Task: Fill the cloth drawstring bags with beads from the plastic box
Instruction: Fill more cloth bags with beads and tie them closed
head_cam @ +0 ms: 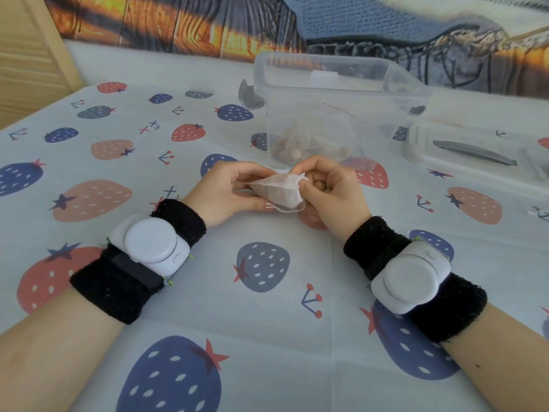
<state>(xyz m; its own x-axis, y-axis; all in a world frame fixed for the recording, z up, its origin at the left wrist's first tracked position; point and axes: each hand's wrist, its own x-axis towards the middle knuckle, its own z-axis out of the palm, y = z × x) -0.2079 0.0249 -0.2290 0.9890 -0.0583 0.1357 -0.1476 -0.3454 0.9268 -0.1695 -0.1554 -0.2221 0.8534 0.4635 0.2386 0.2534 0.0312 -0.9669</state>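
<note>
A small white cloth drawstring bag [280, 191] is held just above the table between both hands. My left hand [228, 193] pinches its left side. My right hand [329, 188] grips the bag's mouth edge and also holds a tan bead [320, 184] in its curled fingers. The bag's string loops hang below it. Behind the hands stands a clear plastic box [335, 93] with several wooden beads [292, 151] at its bottom.
The box's clear lid [475, 153] with grey clips lies at the right. A strawberry-print cloth [178, 144] covers the table. A wooden panel [26, 55] rises at the far left and a printed backdrop [267, 22] runs along the back.
</note>
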